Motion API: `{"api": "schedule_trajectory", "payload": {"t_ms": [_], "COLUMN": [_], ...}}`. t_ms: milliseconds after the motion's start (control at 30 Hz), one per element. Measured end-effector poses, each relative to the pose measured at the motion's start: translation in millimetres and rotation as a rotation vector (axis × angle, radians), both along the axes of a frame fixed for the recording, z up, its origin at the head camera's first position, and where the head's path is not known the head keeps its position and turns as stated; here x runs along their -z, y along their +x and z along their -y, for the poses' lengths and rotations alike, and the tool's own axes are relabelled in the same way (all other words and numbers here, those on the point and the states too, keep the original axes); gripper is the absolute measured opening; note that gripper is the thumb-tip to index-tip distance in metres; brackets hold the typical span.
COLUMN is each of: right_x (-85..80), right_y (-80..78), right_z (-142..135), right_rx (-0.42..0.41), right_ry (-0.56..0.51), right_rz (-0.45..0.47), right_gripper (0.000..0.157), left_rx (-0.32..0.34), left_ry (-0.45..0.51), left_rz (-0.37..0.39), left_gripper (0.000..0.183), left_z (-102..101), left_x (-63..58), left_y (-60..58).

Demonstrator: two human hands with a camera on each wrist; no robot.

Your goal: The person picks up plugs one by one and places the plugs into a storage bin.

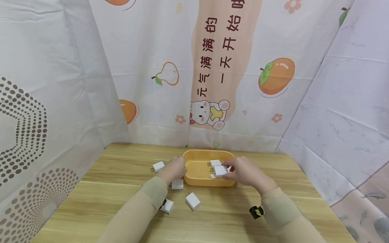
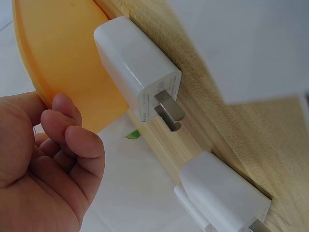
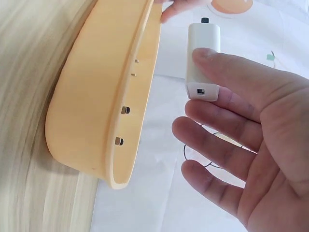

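Note:
My left hand (image 1: 174, 169) grips the left rim of a yellow plastic bin (image 1: 194, 169); in the left wrist view its thumb and curled fingers pinch the edge of the bin wall (image 2: 63, 53). Over the right part of the bin, my right hand (image 1: 247, 171) holds a white charger plug (image 1: 221, 171) between thumb and fingers, its metal prongs pointing left. The right wrist view shows this charger (image 3: 203, 36) above the rim, with a port on its near end and the other fingers spread below. Another white charger (image 1: 214, 163) lies inside the bin.
Several white chargers lie on the wooden table (image 1: 225, 219): one behind the left hand (image 1: 158, 166), one by the bin's front left corner (image 1: 177, 184), one nearer the front (image 1: 192, 201), another beside the left wrist (image 1: 167, 206). A printed curtain (image 1: 146, 40) hangs behind the table.

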State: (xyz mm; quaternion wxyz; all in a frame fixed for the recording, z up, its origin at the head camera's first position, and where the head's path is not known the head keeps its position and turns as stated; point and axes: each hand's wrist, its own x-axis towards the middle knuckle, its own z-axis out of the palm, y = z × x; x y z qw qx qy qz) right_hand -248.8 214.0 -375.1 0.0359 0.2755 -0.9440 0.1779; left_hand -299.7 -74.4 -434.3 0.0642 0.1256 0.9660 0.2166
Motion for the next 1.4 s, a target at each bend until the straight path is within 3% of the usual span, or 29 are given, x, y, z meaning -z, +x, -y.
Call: {"api": "schedule_trajectory", "payload": {"t_ms": [233,600,833,1400], "right_x": [-1.5,5.1,11.3,18.1], "right_y": [-14.1,-35.0,-47.5,-53.4], "right_z": [-1.0,-7.3,-8.3,-4.3], "right_rx": [0.041,0.139,0.212,0.236], "right_ry": [-0.018,-0.017,0.015,0.034], "right_rz": [-0.001,0.067,0.080,0.102], "right_gripper": [0.030,0.040,0.039,0.038], "left_rx": [-0.003,-0.009,0.011,-0.002], "left_ry": [-0.002,0.001,-0.019,-0.010], "left_rz": [-0.001,0.008,-0.043,-0.019], "left_gripper": [0.013,0.012,0.009,0.012], "left_z": [0.9,1.2,0.9,-1.3], "left_x": [0.8,0.0,0.8,2.6], "left_y": [-1.7,-2.3,-3.1,-2.7]}}
